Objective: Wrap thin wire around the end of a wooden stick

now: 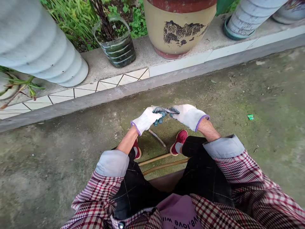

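Note:
Both my hands wear white work gloves with purple cuffs and blue-grey coated fingers. Between them is a short, thin grey stick, whose middle looks wound with something shiny like wire or tape; the detail is too small to make out. My left hand is closed round its left end. My right hand pinches its right end with thumb and fingers. On the ground just below the hands, between my red shoes, lies another short stick, apart from both gloves.
Two wooden bars run between my legs, low near the seat. Ahead is a tiled ledge bearing a big tan pot, a cut plastic bottle planter and a large white ribbed pot. A green scrap lies right.

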Available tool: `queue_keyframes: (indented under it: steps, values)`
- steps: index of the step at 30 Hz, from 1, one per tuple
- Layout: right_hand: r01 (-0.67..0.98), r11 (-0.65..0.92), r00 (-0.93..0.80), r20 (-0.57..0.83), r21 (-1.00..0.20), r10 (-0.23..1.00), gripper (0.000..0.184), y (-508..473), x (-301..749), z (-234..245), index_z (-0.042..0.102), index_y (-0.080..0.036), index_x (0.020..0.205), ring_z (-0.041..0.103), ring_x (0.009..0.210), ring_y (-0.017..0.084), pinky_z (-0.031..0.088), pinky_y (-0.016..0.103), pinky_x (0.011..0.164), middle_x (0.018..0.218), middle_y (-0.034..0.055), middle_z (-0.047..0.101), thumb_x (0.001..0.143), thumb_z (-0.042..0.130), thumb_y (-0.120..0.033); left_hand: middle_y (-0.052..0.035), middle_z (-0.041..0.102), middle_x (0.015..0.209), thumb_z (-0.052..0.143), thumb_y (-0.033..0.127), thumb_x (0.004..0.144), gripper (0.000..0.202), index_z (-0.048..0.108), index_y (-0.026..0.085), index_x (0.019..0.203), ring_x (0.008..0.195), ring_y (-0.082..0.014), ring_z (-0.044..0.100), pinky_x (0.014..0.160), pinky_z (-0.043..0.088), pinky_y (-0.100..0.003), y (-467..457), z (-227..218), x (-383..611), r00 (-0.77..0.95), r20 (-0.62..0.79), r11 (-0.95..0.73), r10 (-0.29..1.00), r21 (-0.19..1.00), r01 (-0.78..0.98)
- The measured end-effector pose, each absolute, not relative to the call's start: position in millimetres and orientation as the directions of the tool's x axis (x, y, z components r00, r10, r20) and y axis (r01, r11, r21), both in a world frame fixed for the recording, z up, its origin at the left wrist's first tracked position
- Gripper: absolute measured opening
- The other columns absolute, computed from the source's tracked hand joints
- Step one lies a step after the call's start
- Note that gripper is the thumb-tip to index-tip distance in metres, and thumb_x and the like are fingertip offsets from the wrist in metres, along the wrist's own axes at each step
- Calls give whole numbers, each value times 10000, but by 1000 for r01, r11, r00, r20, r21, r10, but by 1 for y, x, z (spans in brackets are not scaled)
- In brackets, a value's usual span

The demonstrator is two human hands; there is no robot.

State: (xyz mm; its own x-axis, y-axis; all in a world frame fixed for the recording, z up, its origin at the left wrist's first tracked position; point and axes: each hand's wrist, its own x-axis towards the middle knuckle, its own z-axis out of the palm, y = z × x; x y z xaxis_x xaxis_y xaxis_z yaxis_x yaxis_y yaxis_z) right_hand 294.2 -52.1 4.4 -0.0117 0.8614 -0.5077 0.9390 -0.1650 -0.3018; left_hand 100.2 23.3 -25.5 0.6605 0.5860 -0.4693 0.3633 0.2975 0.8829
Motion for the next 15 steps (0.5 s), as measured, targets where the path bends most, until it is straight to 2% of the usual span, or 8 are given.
queue_keyframes:
  steps: [4,7,9,11,13,15]
  values:
    - [921,-238,93,-419,-308,903,287,-50,293,8,683,-183,1111,671,868,243,462,317,711,989,101,740,979,523,-381,-13,679,629,654,211,724,203,708,117,896,475,-99,565,463,467,-224,25,-21,100,668,-446,415,596,883,219]
    - [853,-302,153,-349,-425,924,218,-49,291,14,683,-191,1023,624,770,204,435,299,654,888,65,716,927,562,-346,-33,701,655,680,204,703,177,706,112,851,525,-107,614,504,499,-224,23,-19,99,680,-440,451,586,875,177]
    - [711,-377,188,-356,-594,915,184,-50,289,19,660,-193,952,570,657,163,431,280,582,794,31,665,908,584,-354,-36,703,663,701,206,694,166,709,112,831,552,-111,632,529,513,-228,22,-20,99,702,-445,461,556,868,186]
    - [472,-435,168,-406,-767,898,208,-53,288,24,629,-198,893,502,553,124,417,258,486,713,-6,598,885,624,-405,-23,687,648,715,213,700,168,718,112,835,551,-103,619,532,505,-222,22,-22,100,713,-451,450,536,868,211]
    - [258,-451,81,-446,-854,891,284,-56,288,29,611,-195,846,460,493,99,395,241,408,669,-25,558,832,695,-466,0,655,619,723,228,718,163,725,117,837,525,-82,574,513,469,-205,22,-27,100,706,-449,421,548,877,232]
    - [142,-464,-28,-472,-875,881,354,-59,290,32,624,-182,851,452,467,87,387,228,371,645,-34,550,773,758,-500,19,627,602,721,230,725,136,719,126,812,499,-67,518,492,425,-196,24,-32,100,683,-445,394,579,886,244]
